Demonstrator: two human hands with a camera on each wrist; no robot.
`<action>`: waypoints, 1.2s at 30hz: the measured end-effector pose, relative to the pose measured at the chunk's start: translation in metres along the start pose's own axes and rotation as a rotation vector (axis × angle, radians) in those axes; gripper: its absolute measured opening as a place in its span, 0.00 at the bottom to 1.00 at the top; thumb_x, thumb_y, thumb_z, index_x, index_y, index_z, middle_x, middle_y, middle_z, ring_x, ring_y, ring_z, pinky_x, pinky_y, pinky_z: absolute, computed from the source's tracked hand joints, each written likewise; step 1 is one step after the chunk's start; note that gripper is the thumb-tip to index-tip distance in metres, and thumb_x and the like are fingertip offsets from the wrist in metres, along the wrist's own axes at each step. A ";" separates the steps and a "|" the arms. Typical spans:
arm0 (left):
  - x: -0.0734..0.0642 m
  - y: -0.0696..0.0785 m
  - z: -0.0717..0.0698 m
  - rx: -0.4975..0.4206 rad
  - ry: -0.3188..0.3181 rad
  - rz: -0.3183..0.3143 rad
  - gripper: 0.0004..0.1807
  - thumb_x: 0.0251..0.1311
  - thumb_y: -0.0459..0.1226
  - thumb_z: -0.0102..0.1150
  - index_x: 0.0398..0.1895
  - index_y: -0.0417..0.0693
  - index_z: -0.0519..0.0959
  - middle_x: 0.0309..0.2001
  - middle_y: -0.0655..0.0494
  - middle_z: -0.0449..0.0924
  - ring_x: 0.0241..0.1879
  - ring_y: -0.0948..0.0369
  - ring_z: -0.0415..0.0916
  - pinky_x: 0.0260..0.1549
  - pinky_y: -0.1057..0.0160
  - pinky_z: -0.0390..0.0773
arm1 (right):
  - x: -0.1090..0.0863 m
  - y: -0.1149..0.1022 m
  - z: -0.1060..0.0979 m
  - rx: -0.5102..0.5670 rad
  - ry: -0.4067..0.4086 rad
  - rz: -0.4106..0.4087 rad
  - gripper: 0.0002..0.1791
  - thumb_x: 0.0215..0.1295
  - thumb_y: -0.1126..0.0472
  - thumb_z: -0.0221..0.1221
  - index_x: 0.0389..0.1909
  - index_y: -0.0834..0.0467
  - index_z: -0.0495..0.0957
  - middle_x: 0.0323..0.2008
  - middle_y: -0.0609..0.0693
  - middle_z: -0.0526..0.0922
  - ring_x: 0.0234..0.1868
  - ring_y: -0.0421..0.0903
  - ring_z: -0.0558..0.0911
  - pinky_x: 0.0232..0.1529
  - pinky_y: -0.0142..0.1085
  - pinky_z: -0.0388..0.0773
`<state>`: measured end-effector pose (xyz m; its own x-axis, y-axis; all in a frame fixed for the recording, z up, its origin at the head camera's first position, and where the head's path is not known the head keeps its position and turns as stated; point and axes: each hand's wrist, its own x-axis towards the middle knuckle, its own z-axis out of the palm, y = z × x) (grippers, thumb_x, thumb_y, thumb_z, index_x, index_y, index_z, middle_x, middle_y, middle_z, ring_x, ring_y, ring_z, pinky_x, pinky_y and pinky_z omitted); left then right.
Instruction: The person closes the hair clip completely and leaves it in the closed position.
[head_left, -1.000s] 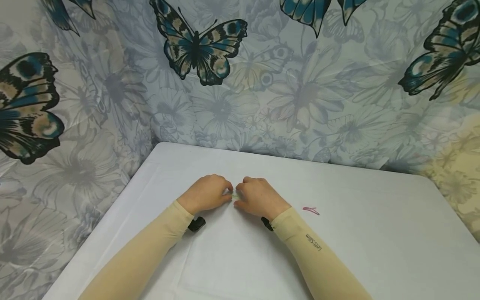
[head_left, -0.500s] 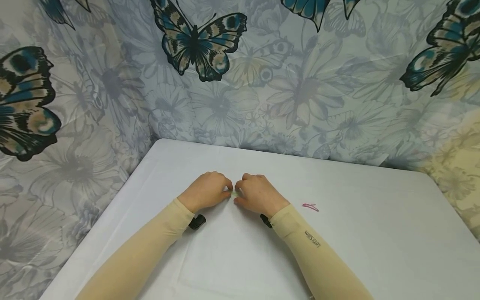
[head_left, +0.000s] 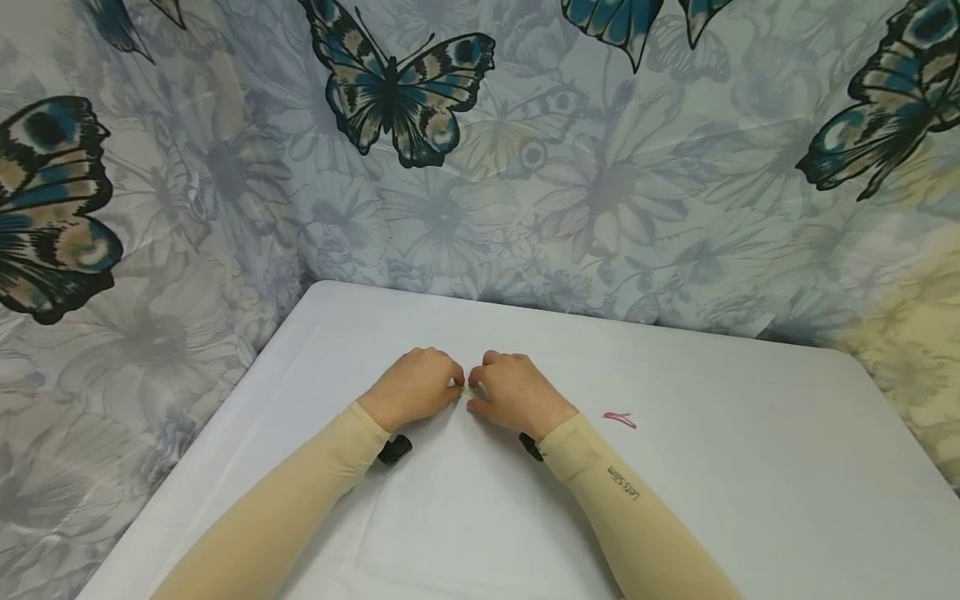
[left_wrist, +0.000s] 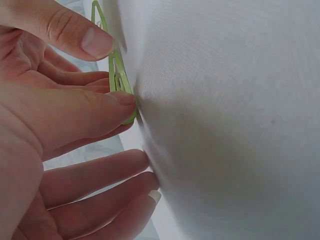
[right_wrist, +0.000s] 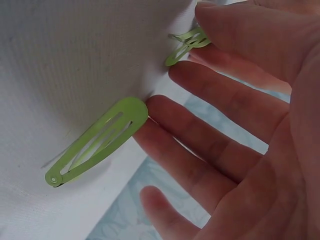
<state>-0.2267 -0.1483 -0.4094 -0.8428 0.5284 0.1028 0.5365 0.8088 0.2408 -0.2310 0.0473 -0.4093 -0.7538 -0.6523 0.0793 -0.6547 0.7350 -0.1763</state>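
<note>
A white surface (head_left: 750, 417) stretches up to a wall hanging (head_left: 600, 208) of grey flowers, printed with dark teal butterflies (head_left: 390, 87). Near the middle of that surface, the left hand (head_left: 416, 387) has thumb and fingers clamped on a slim green clip (left_wrist: 123, 70). The right hand (head_left: 517, 392) pinches it as well, its remaining fingers apart. A second green clip (right_wrist: 91, 134) lies just beside those fingertips. Farther right rests a pink, Y-shaped piece (head_left: 619, 417).
</note>
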 end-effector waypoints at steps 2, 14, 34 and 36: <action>-0.001 -0.001 0.000 0.008 -0.001 -0.008 0.05 0.67 0.33 0.71 0.41 0.48 0.94 0.41 0.55 0.94 0.39 0.57 0.88 0.44 0.53 0.88 | 0.001 -0.001 0.001 0.005 -0.007 -0.003 0.15 0.67 0.52 0.75 0.49 0.55 0.91 0.37 0.50 0.84 0.40 0.49 0.85 0.60 0.53 0.82; 0.000 -0.001 -0.001 -0.027 -0.007 -0.020 0.06 0.68 0.30 0.68 0.36 0.47 0.93 0.34 0.58 0.91 0.31 0.62 0.76 0.39 0.58 0.83 | -0.001 0.000 -0.001 0.023 -0.039 0.034 0.14 0.68 0.52 0.75 0.49 0.54 0.91 0.38 0.49 0.84 0.41 0.48 0.85 0.62 0.53 0.81; -0.002 -0.005 -0.013 -0.099 0.009 -0.019 0.08 0.67 0.28 0.65 0.35 0.46 0.92 0.33 0.58 0.90 0.30 0.65 0.76 0.36 0.64 0.80 | 0.002 0.000 0.001 0.025 0.046 -0.028 0.13 0.69 0.54 0.73 0.50 0.55 0.90 0.43 0.50 0.91 0.45 0.50 0.90 0.62 0.53 0.81; -0.002 -0.004 -0.014 -0.104 0.005 -0.019 0.08 0.66 0.28 0.65 0.35 0.46 0.92 0.32 0.59 0.89 0.29 0.65 0.75 0.35 0.65 0.79 | 0.002 0.000 0.000 0.029 0.058 -0.042 0.13 0.69 0.55 0.73 0.50 0.56 0.90 0.43 0.50 0.91 0.45 0.49 0.90 0.62 0.52 0.82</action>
<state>-0.2281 -0.1562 -0.3974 -0.8530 0.5118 0.1020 0.5132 0.7873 0.3419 -0.2322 0.0464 -0.4093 -0.7286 -0.6698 0.1433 -0.6842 0.7013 -0.2002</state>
